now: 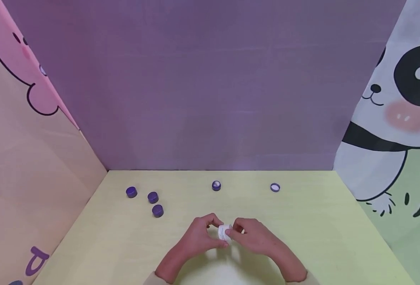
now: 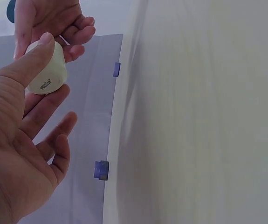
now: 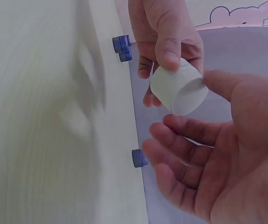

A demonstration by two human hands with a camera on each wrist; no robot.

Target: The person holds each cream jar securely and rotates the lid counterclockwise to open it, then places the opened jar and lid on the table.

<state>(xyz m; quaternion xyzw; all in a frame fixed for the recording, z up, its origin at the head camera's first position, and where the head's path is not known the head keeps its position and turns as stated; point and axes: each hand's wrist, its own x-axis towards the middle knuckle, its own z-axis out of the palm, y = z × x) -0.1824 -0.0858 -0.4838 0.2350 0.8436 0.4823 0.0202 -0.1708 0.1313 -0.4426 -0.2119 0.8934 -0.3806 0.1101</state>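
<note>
One white jar (image 1: 222, 233) hung over near middle of table (image 1: 338, 237) — left hand (image 1: 200, 237) pinched it between thumb and fingers; right hand (image 1: 254, 235), fingers loosely curved, touched its edge with thumb. Jar seemed light, stiff, smooth, perhaps slippery — sidewall offered best hold.

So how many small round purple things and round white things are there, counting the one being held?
Short purple cylinders with purple tops: 3
Round purple pieces showing white: 2
Short white cylinder, held: 1
Total: 6
</note>
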